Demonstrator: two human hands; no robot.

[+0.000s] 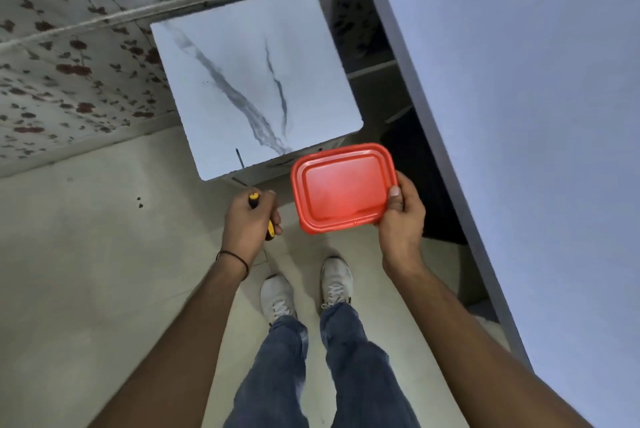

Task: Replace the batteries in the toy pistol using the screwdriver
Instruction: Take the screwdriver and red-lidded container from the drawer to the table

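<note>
My left hand point(247, 219) grips a screwdriver point(269, 230) with a yellow and black handle; its thin shaft points down toward the floor. My right hand point(401, 219) holds a red rectangular plastic container point(341, 190) by its right edge, thumb on the lid, at about waist height. The container's lid is on and its contents are hidden. The toy pistol and the batteries are not in view.
A small white marble-pattern table point(249, 81) stands just ahead, near the container. A long grey tabletop point(519, 81) runs along the right. Floral wallpaper point(69, 46) covers the wall on the left. My shoes point(277, 296) stand on a pale floor.
</note>
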